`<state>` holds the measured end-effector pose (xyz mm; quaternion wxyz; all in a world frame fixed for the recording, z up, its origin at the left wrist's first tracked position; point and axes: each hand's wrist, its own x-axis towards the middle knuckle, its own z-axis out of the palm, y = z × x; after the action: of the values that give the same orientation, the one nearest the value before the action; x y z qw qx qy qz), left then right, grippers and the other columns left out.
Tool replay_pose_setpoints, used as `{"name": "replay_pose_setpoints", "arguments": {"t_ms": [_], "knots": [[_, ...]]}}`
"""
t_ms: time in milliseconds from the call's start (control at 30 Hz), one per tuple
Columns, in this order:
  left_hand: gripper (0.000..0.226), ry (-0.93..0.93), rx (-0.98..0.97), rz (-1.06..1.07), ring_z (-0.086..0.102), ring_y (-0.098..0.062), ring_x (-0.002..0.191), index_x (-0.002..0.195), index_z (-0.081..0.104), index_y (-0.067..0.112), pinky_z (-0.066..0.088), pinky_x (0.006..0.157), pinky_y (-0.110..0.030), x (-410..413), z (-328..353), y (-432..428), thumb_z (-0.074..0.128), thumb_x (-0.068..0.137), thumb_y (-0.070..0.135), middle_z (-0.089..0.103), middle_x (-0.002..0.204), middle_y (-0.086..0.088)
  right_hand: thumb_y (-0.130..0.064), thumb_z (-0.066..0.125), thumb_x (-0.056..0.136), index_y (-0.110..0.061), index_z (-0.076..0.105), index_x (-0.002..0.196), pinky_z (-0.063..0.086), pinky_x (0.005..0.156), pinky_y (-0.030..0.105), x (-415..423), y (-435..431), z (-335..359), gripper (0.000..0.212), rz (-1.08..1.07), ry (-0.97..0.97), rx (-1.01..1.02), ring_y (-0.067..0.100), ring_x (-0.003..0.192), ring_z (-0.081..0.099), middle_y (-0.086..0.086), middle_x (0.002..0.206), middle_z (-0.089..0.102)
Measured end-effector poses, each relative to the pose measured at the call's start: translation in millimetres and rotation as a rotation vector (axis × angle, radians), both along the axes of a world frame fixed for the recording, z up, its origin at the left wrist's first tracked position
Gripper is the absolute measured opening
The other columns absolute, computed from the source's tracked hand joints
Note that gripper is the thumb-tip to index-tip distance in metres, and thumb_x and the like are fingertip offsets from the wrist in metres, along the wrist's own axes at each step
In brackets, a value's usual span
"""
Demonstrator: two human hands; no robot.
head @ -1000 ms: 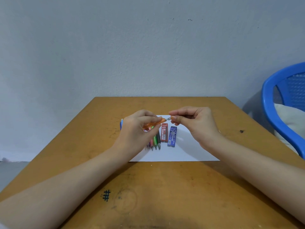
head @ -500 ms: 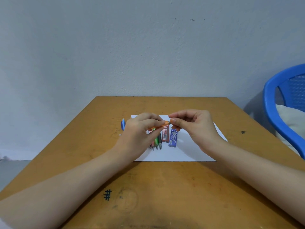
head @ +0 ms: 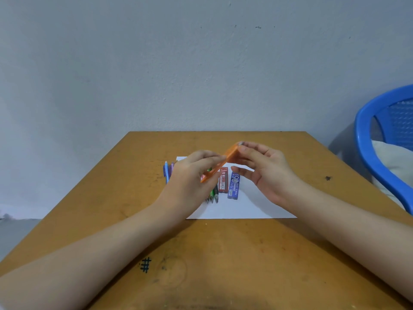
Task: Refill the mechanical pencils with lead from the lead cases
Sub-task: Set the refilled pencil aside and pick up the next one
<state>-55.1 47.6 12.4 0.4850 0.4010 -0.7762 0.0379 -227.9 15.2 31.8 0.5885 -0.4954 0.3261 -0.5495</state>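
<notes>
Plain grey-blue wall [head: 201, 74] at the back, a bit scuffed and speckled, and right up against it a wooden worktop [head: 223, 253], orange-brown, pretty worn and smudgy, with a little black hash mark [head: 145, 264] inked near the front edge. A white sheet of paper [head: 257, 206] lies flat in the middle of it.

Left hand [head: 190, 177] is up over the paper with its fingers [head: 210, 158] curled round an orange pencil [head: 231, 154]. It's a slim see-through plastic one, tilted up and to the right, and kinda blurry. Right hand [head: 270, 173] is loose, fingers stretched out and spread, 2 fingertips [head: 242, 151] touching the pencil's top end, thumb hanging apart below.

On the paper under the hands there's a row of pencils [head: 212, 194] side by side, tips toward the camera, mostly hidden by the left hand. A blue pencil [head: 166, 173] pokes out at the row's left end.

Just right of the row are 2 flat rectangular cases: a red lead case [head: 223, 180] and, beside it, a blue lead case [head: 233, 186]. Can't see what's inside either.

Off to the right is a glossy blue plastic chair [head: 366, 139] with a mesh back and a white cushion [head: 393, 157] on it.
</notes>
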Motion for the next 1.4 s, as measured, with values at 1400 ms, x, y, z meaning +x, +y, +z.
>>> {"name": "replay_pose_setpoints", "arguments": {"t_ms": [1400], "knots": [[0.092, 0.74, 1.722, -0.718, 0.069, -0.036, 0.085, 0.107, 0.064, -0.013, 0.059, 0.07, -0.035, -11, 25, 20, 0.033, 0.079, 0.068, 0.067, 0.097, -0.03, -0.031, 0.039, 0.073, -0.019, 0.023, 0.044, 0.014, 0.037, 0.02, -12, 2, 19, 0.035, 0.171, -0.639, 0.384, 0.013, 0.039, 0.007, -0.003, 0.038, 0.015]]}}
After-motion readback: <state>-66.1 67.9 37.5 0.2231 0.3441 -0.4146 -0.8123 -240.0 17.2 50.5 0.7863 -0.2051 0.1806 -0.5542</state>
